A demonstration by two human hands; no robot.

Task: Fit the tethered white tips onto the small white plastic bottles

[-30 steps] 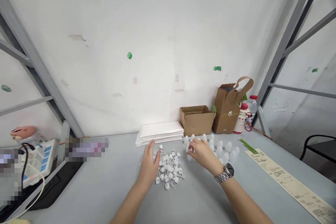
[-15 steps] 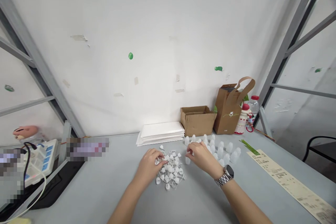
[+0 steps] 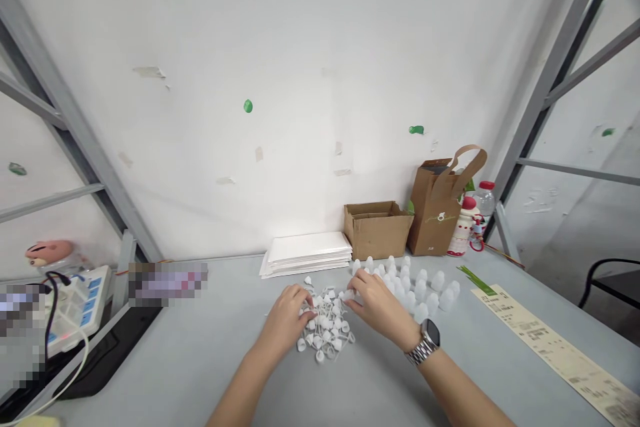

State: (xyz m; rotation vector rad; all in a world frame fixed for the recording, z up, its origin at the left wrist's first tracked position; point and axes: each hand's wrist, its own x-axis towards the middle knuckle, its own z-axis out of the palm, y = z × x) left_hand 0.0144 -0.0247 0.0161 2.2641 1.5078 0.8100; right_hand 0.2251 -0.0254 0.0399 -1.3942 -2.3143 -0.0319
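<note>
A pile of small white caps (image 3: 325, 328) lies on the grey table (image 3: 200, 360) in front of me. My left hand (image 3: 287, 315) rests on the pile's left edge with its fingers pinched on a cap. My right hand (image 3: 376, 303), a metal watch on its wrist, holds a small white bottle (image 3: 349, 295) over the pile's right side. Behind it stands a group of several small white bottles (image 3: 420, 283), upright.
A stack of white sheets (image 3: 306, 252), an open cardboard box (image 3: 376, 228), a brown paper bag (image 3: 437, 203) and drink bottles (image 3: 470, 217) line the wall. A printed paper strip (image 3: 555, 347) lies right. A power strip (image 3: 70, 303) with cables sits left.
My left hand went from open beside the pile to pinching a cap. My right hand moved left from the bottle group toward the pile, carrying a bottle.
</note>
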